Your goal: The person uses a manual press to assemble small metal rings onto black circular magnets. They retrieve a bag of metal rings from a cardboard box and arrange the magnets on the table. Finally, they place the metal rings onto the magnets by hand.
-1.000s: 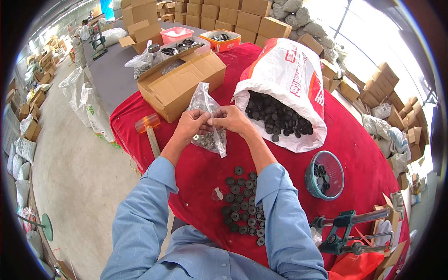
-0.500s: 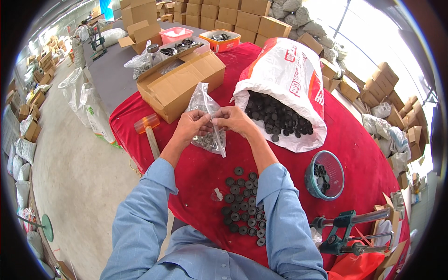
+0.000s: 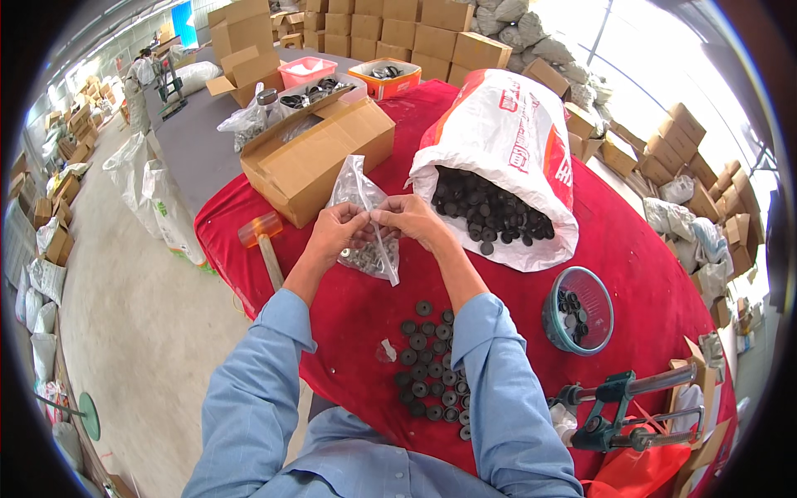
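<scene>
A clear zip-lock bag (image 3: 366,258) with small light metal parts in it lies on the red cloth. Its top edge is pinched by my left hand (image 3: 341,229) and my right hand (image 3: 408,217), whose fingertips meet at the seal strip. Right of the hands, a large white and red woven sack (image 3: 498,124) lies on its side, and black round rubber pieces (image 3: 486,207) fill its mouth. Closer to me, several black discs with centre holes (image 3: 422,365) are spread on the cloth; my right sleeve hides some of them. A scrap of clear plastic (image 3: 386,351) lies beside them.
A mallet (image 3: 264,236) with an orange head lies left of my left hand. An open cardboard box (image 3: 328,158) stands behind the bag. To the right are a teal basket (image 3: 558,332) with black pieces and a green hand press (image 3: 610,411). Tubs of parts (image 3: 386,79) stand farther back.
The view has shifted slightly. Both hands keep their pinch on the zip-lock bag, fingertips still together at its seal.
</scene>
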